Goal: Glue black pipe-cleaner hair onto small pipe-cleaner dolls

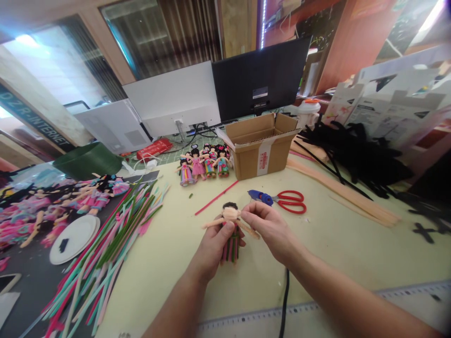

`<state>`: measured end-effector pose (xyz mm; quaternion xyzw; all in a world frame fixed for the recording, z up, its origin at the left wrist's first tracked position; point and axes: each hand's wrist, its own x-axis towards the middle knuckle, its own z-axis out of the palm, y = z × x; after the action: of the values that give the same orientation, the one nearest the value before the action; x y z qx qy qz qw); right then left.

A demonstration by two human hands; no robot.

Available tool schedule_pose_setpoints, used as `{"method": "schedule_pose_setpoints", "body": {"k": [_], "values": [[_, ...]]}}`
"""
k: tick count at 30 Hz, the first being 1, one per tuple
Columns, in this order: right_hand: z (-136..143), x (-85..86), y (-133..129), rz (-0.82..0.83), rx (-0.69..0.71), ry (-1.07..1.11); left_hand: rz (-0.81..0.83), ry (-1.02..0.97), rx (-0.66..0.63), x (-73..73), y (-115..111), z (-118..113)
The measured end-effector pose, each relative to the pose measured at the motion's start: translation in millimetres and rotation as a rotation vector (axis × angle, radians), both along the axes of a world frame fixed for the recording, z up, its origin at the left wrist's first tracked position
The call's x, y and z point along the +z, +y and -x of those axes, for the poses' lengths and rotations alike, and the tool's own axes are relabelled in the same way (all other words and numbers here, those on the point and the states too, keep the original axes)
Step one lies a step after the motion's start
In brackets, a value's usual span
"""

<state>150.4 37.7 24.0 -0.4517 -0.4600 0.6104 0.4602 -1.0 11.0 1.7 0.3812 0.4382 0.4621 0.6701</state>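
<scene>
A small pipe-cleaner doll stands upright in front of me, with a peach face, black hair on top, arms spread sideways and a striped green-and-pink skirt. My left hand is wrapped around its body, thumb on the chest just below the head. At the right side of the doll's head, my right hand is closed in a pinch, fingertips against the face edge. Whatever sits between those fingertips is too small to make out. Just beyond the right hand lie red-handled scissors and a blue glue gun.
Several finished dolls stand beside an open cardboard box. Loose coloured pipe cleaners lie left, near a white plate. Peach strips and black pipe cleaners lie right. A black cable crosses the front.
</scene>
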Motion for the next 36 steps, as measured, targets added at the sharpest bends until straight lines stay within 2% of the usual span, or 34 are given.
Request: {"method": "schedule_pose_setpoints", "body": {"k": [5, 14, 20, 26, 31, 36], "values": [[1, 0.0, 0, 0.012, 0.006, 0.004, -0.026, 0.022, -0.019, -0.1, 0, 0], [0, -7.3, 1, -0.064, 0.030, 0.030, -0.041, 0.088, -0.019, 0.0, -1, -1], [-1, -6.8, 1, -0.060, 0.039, 0.033, -0.039, 0.061, -0.029, 0.9, -1, -1], [-7, -2.6, 5, -0.141, -0.056, -0.081, 0.012, 0.019, 0.007, 0.5, -1, 0], [-5, 0.7, 3, -0.057, -0.003, -0.042, 0.002, 0.024, -0.012, 0.8, 0, -1], [-2, 1.7, 2, -0.046, -0.002, -0.012, 0.004, 0.022, -0.028, -0.5, 0, -1]]}}
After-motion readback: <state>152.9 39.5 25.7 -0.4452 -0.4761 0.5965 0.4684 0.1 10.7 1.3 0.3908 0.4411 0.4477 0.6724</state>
